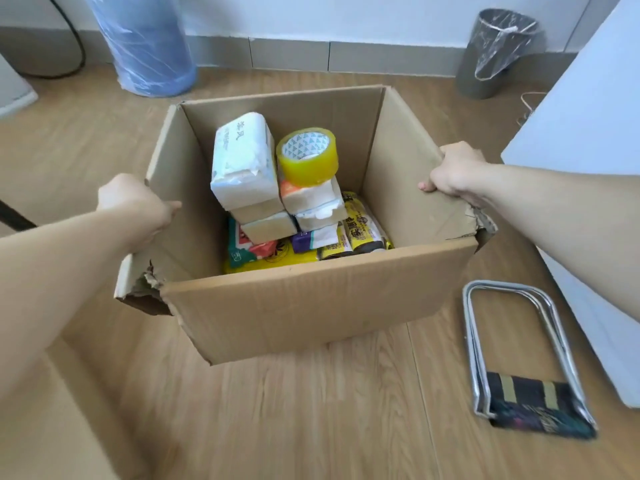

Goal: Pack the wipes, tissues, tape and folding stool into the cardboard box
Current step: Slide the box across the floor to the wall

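Note:
An open cardboard box [311,306] stands on the wooden floor, its near corners torn. My left hand [133,202] grips the box's left wall at the rim. My right hand [453,171] grips the right wall's rim. Inside, white tissue packs [242,161] are stacked, with a yellow tape roll [307,159] resting on top of the right stack. Colourful wipes packs [256,252] and yellow-black packets [360,226] lie at the bottom. The folding stool [526,362], folded flat with a metal frame and dark fabric seat, lies on the floor to the right of the box.
A blue plastic-wrapped roll [145,43] stands against the back wall at left. A grey bin [495,53] with a clear liner is at back right. White furniture [588,161] borders the right side. A black cable [78,46] curves at far left.

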